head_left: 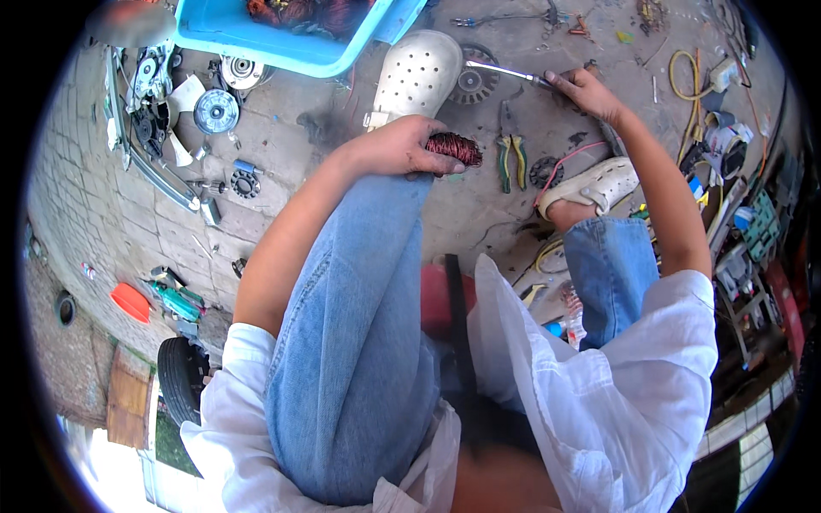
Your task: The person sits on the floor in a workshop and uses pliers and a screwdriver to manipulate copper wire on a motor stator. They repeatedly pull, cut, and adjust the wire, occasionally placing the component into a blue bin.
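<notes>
My left hand [410,147] is closed on a coil of dark reddish copper wire [457,150] at my left knee, just behind my white perforated clog [410,68]. My right hand [580,94] grips the dark handle of a screwdriver, whose shiny shaft [500,70] points left, over a toothed metal disc [475,85]. Green-and-yellow pliers [511,158] lie on the stained floor [453,214] between my feet, beside a smaller toothed disc [543,173] and a pink wire.
A blue tub [338,60] holding copper windings stands at top left. Metal parts [215,109] and a curved rail lie on the left, with an orange scoop [130,299] and a tire [178,380] lower down. Cords [684,81], tools and machine parts [753,231] crowd the right.
</notes>
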